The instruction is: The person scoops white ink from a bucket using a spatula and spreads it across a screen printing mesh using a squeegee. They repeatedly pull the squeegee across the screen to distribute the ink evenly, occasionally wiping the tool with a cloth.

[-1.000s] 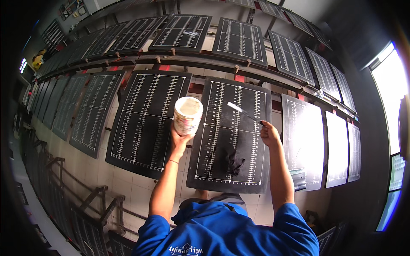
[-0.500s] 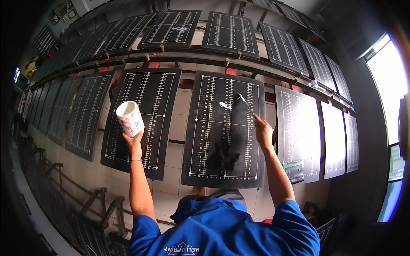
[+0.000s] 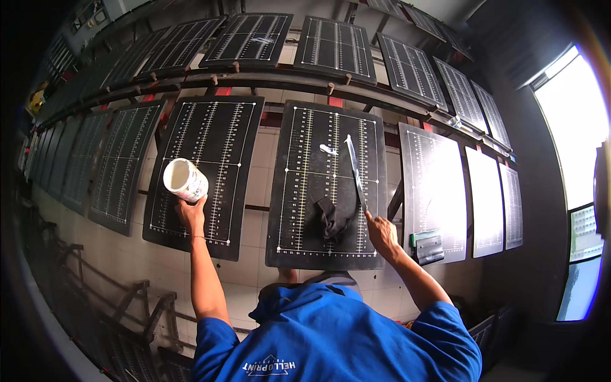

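Note:
My left hand point(image 3: 191, 218) is wrapped round the lower part of a white tub point(image 3: 188, 181) with a coloured print, held tilted above a black gridded board; its open mouth faces up. In my right hand point(image 3: 382, 236) is a long, thin spatula point(image 3: 356, 172), fingers closed on its handle. Its blade slants over the board point(image 3: 318, 191) in front of me, with white paste point(image 3: 348, 139) at the tip. Just left of the tip lies a white blob point(image 3: 328, 149) on that board. A crumpled black cloth point(image 3: 333, 218) rests on its nearer half.
A squeegee-like tool point(image 3: 427, 247) with a green edge lies on the shiny board point(image 3: 439, 191) to my right. Similar boards line both sides and a second row point(image 3: 335, 48) behind a dark rail point(image 3: 273, 81). A bright window point(image 3: 569, 127) is at far right.
My right hand has drawn back toward me, and more of the spatula's blade now shows. The left hand still holds the tub, which tilts slightly more. The whole view has shifted a little.

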Demonstrator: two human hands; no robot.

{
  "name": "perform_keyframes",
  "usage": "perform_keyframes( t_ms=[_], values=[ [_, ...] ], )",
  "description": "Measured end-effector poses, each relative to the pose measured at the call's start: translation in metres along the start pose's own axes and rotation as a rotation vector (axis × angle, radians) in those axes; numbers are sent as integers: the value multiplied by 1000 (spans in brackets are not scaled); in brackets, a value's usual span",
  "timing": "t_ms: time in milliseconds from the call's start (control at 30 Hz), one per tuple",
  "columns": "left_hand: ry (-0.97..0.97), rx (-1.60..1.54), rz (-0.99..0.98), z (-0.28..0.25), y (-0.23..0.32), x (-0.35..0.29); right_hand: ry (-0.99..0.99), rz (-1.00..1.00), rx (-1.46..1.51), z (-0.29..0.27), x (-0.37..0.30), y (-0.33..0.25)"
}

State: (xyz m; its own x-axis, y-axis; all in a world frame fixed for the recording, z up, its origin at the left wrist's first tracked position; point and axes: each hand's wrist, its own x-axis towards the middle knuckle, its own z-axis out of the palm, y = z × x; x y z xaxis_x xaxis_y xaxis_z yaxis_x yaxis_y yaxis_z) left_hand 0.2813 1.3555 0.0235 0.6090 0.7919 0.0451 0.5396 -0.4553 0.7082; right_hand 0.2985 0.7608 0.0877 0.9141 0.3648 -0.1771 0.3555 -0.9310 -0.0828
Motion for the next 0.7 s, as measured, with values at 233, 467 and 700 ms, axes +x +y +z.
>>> perform_keyframes(
  t_ms=[233, 467, 700],
  values=[
    [95, 169, 78, 2, 17, -19, 283, 122, 164, -123, -6, -47],
    [94, -19, 47, -39, 10, -70, 219, -226, 781, -212, 94, -217],
    [328, -667, 218, -226, 67, -129, 180, -569, 593, -204, 219, -372]
  ],
)
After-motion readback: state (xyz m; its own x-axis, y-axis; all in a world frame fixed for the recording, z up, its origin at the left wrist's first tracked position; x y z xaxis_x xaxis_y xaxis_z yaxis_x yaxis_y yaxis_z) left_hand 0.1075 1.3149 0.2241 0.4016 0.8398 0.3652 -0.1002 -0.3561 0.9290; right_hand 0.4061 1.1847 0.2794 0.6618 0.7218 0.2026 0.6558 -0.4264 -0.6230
